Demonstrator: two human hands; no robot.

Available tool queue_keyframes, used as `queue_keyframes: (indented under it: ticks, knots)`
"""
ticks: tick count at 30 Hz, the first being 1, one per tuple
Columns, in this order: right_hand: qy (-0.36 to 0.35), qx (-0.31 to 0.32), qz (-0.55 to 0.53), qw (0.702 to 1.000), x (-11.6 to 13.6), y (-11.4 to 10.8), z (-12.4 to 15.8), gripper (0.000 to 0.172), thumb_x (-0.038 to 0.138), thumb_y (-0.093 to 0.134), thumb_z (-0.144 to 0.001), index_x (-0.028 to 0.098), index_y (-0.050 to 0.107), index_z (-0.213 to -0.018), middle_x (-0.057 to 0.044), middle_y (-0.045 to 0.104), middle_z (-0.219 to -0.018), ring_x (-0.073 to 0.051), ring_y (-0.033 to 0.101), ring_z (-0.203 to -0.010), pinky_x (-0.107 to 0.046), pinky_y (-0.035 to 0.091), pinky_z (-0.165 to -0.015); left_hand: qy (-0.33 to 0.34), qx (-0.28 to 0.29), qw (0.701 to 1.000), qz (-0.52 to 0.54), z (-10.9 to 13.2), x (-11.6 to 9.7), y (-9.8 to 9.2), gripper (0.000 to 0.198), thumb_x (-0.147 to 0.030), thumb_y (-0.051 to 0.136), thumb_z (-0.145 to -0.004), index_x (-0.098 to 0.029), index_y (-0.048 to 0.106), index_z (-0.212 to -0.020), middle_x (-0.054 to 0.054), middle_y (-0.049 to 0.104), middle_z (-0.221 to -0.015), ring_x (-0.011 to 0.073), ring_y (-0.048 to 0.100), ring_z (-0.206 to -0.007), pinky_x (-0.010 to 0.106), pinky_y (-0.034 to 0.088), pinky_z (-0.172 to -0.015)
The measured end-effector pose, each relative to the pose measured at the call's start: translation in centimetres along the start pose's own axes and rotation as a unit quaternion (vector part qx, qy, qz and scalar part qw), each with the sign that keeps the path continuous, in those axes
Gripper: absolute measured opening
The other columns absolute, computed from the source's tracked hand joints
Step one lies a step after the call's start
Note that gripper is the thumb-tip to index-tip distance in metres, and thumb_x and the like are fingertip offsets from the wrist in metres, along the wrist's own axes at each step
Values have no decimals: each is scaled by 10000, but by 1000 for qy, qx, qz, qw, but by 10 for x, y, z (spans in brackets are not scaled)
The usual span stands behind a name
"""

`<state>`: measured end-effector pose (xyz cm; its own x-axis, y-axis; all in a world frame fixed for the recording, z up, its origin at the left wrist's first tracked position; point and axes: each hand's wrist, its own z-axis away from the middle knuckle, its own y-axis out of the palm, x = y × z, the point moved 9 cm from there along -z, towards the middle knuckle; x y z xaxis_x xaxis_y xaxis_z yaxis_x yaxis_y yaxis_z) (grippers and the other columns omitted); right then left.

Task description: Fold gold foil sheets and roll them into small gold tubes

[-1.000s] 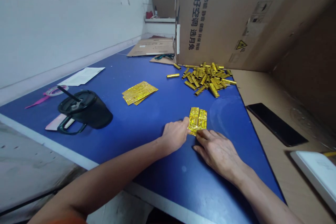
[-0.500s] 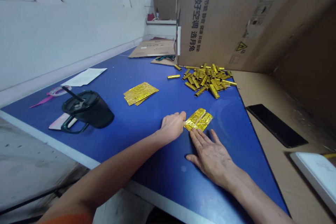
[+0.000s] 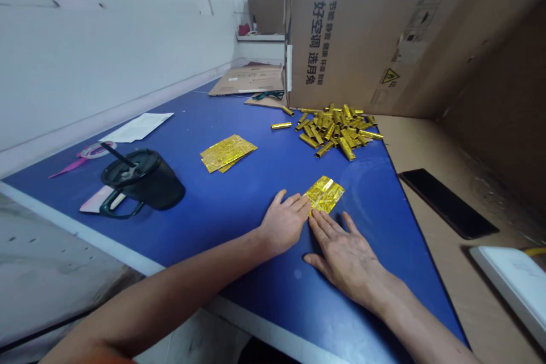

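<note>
A shiny gold foil sheet [image 3: 326, 192] lies flat on the blue table [image 3: 239, 296], with a paler line across it. My left hand [image 3: 286, 222] rests at the sheet's left edge, fingers laid out and fingertips on the foil. My right hand [image 3: 343, 247] lies flat with fingers spread, its fingertips on the sheet's near edge. Neither hand is closed round anything. To the left is a small stack of flat gold foil sheets [image 3: 229, 152]. Farther back, against the carton, sits a heap of short gold foil tubes [image 3: 335, 128].
A dark mug with a straw [image 3: 147, 179] stands at left, near a white paper [image 3: 139, 127] and a tape roll [image 3: 97, 151]. The large cardboard box [image 3: 358, 28] rises behind. A black phone [image 3: 447, 203] and a white device [image 3: 512, 281] lie at right.
My left hand has opened from a closed pinch and now lies with its fingers out on the sheet's edge. The gap across the foil looks narrower. My right hand has hardly moved.
</note>
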<state>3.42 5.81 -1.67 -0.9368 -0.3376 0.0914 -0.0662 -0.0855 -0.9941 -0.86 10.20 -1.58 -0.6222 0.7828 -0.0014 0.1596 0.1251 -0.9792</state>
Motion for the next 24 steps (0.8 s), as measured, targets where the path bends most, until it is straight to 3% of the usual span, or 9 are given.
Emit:
queue_keyframes:
  ticks: [5,11,16,20,24]
  knots:
    - [-20,12,26,999,14,-3,3,558,409,454,-788,57,461,-1220,-203,407,-1276,-291,382,-1185,-528,199,-999,-24,4,1000,13,-5,8,-1,312,-249,336,-861,-196,484,-1130,46,488,-1237,221,386,-1149,470,166,-992]
    - [-45,-12,18,999,27,-9,4,559,447,469,-774,61,510,-1177,-214,458,-1237,-312,398,-1168,-547,201,-990,-50,14,998,47,-21,35,6,345,-323,360,-854,-174,448,-1153,50,459,-1263,228,357,-1176,469,172,-1000]
    - [-41,-67,-56,995,9,-18,0,380,366,397,-840,159,559,-1113,-107,570,-1159,-236,457,-1130,-509,204,-1006,-62,15,995,82,-24,42,7,488,-491,407,-805,-179,426,-1180,62,457,-1262,242,331,-1197,445,179,-1008]
    - [5,-142,-54,988,-19,-22,-5,412,333,382,-844,145,481,-1197,-104,430,-1302,-226,321,-1231,-481,223,-1007,-59,13,994,92,-23,41,7,437,-441,367,-836,-201,411,-1198,45,456,-1264,231,329,-1202,447,174,-1008]
    - [42,-116,-36,992,-37,-9,-14,559,452,349,-837,130,357,-1293,-103,280,-1384,-254,183,-1284,-530,188,-1002,-59,16,995,80,-23,39,9,487,-462,359,-833,-180,379,-1229,71,442,-1275,239,314,-1211,464,149,-1008]
